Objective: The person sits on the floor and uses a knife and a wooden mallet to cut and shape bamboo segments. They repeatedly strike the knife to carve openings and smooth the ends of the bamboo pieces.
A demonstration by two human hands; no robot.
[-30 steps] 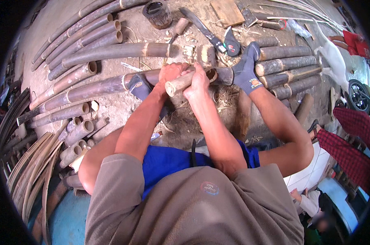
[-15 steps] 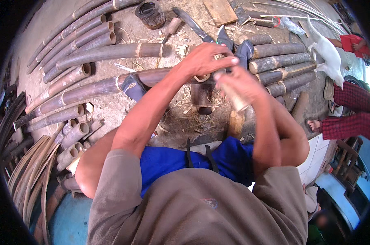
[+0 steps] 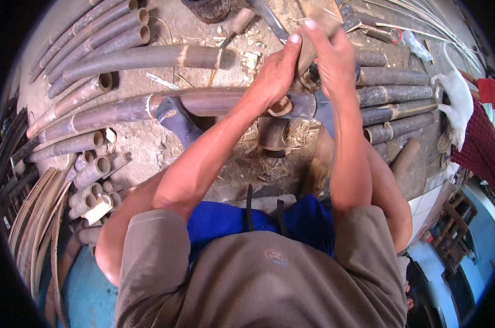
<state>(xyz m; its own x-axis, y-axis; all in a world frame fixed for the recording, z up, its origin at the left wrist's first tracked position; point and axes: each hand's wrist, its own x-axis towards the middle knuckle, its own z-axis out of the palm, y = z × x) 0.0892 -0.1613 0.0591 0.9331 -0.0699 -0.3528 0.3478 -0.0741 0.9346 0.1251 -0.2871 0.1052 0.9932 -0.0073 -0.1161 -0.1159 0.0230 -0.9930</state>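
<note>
My left hand (image 3: 274, 74) and my right hand (image 3: 335, 54) are raised together in front of me, both closed around a short brown wooden piece (image 3: 308, 46) held between them. My left thumb presses on its near side and my right fingers wrap over its top. Below the hands a long dark bamboo pole (image 3: 121, 109) lies crosswise on the ground. A short bamboo ring (image 3: 283, 107) sits against the pole under my left wrist. My foot in a blue sock (image 3: 173, 119) rests on the pole.
Several long bamboo poles (image 3: 143, 57) lie at the upper left and more (image 3: 392, 95) at the right. Short cut tubes (image 3: 94, 169) and curved strips (image 3: 31, 213) pile at the left. A long blade (image 3: 269, 16) and a wood-handled tool (image 3: 237, 23) lie ahead. A white animal (image 3: 456, 95) and a red checked cloth (image 3: 483, 139) are at the right.
Both hands have lifted from low by the pole, up and away from my body, carrying the wooden piece with them. The pole and my feet have stayed put.
</note>
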